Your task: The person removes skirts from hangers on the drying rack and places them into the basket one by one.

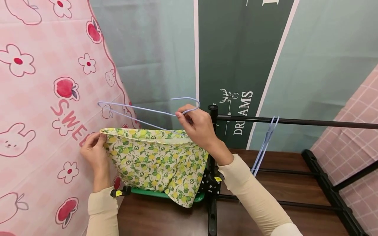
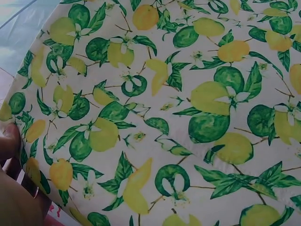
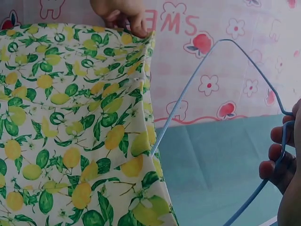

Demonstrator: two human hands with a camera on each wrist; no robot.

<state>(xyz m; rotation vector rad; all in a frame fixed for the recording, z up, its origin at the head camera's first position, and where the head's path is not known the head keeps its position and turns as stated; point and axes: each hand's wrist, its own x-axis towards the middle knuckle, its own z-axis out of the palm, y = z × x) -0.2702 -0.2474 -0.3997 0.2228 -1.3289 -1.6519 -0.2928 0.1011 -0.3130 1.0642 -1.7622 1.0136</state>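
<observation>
A blue wire hanger (image 1: 138, 108) is held at the base of its hook by my right hand (image 1: 198, 126). Its left end sticks out above the cloth, while its lower bar runs behind the top edge toward the right, as the right wrist view also shows; its other end is hidden. My left hand (image 1: 95, 152) pinches the upper left corner of a lemon-print cloth garment (image 1: 147, 160), whose top edge gapes open. The garment's exact kind cannot be told. The print (image 2: 155, 113) fills most of the left wrist view, with the left fingers at its edge.
A green basket or tray (image 1: 159, 194) sits beneath the garment. To the right stands a black clothes rack (image 1: 295, 122), with more blue hangers (image 1: 265, 144) on its rail. A pink printed curtain (image 1: 44, 108) hangs close on the left. Black polka-dot cloth (image 1: 215, 187) shows by the rack post.
</observation>
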